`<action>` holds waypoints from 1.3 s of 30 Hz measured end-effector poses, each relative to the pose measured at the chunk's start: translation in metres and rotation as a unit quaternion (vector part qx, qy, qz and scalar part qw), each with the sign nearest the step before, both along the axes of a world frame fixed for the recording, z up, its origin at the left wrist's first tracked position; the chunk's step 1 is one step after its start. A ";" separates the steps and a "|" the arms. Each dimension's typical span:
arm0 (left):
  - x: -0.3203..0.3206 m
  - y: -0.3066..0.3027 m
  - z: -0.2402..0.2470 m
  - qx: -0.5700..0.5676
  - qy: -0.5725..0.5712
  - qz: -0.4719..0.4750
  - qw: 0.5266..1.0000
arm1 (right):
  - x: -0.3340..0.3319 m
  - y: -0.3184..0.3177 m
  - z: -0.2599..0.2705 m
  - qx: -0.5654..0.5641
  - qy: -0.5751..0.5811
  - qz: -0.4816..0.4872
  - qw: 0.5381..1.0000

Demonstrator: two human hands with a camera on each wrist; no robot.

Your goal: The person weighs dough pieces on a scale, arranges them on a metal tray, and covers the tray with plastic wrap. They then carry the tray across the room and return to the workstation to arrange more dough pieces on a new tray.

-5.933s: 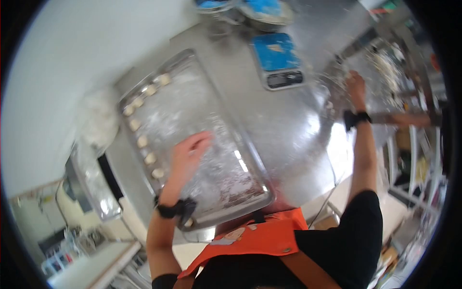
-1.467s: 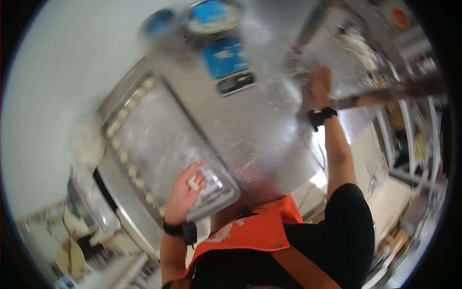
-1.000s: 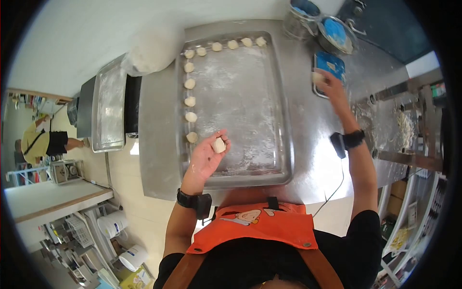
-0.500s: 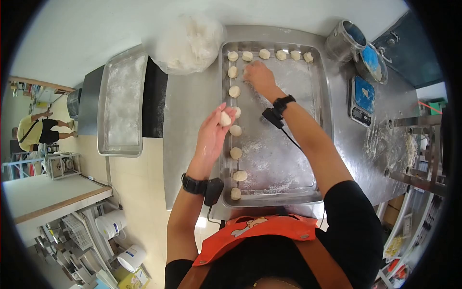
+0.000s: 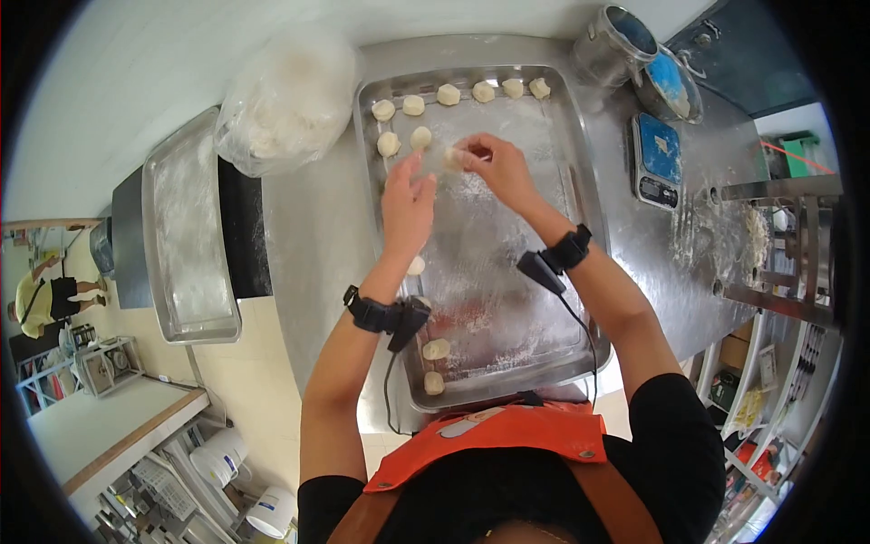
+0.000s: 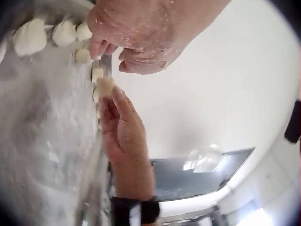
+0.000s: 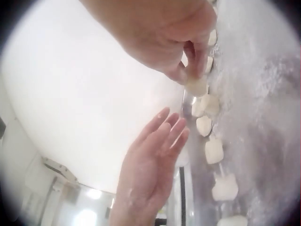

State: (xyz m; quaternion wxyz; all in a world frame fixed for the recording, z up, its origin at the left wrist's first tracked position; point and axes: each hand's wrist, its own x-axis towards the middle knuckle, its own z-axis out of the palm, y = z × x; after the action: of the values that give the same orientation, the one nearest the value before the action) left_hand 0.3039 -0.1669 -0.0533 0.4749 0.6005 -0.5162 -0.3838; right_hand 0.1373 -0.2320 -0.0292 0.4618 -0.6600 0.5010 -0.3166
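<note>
A large metal tray (image 5: 494, 299) dusted with white flour carries small dough balls along its far and left edges. My right hand (image 5: 497, 170) pinches one dough ball (image 7: 196, 87) between thumb and fingertips, held above the tray. Just left of that, my left hand (image 5: 406, 213) hovers with fingers fairly straight; its palm side holds nothing in the right wrist view. Beyond the left fingertips a single dough ball (image 5: 420, 138) lies inside the edge row, beside another dough ball (image 5: 388, 144). My left forearm and hand hide part of the left row.
A clear bag of pale stuff (image 5: 288, 104) sits at the tray's far left. A second floured tray (image 5: 192, 227) lies further left. To the right are a blue-topped scale (image 5: 657, 150), a metal pot (image 5: 614, 45) and a bowl (image 5: 675, 86). Another person (image 5: 45, 299) stands far left.
The right hand, earlier over by the scale, came to the tray and left a dough ball beside the edge row. The dough ball in the left hand has passed to the right hand.
</note>
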 end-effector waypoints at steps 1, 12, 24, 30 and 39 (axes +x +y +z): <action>0.003 -0.010 0.007 -0.051 -0.087 -0.003 0.995 | -0.002 -0.014 -0.008 -0.043 0.041 -0.017 0.998; 0.032 -0.089 -0.044 -0.004 -0.543 -0.135 0.829 | 0.031 -0.077 -0.071 -0.214 0.275 0.028 0.937; -0.018 0.043 0.038 -0.007 -0.381 -0.100 0.919 | -0.511 0.049 -0.057 -0.068 0.724 -0.297 0.619; -0.069 0.073 0.055 0.058 -0.377 -0.069 0.922 | -0.702 0.065 -0.157 -0.158 0.790 -0.126 0.579; -0.079 0.017 0.046 0.004 -0.342 -0.085 0.936 | -0.437 0.002 0.005 0.024 0.186 -0.262 0.947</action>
State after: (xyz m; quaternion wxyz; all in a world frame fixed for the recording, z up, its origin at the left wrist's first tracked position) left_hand 0.2249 -0.1496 -0.0071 0.2331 0.6515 -0.6947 -0.1966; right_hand -0.3000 -0.2300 -0.0241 0.2769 -0.5414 0.7405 -0.2862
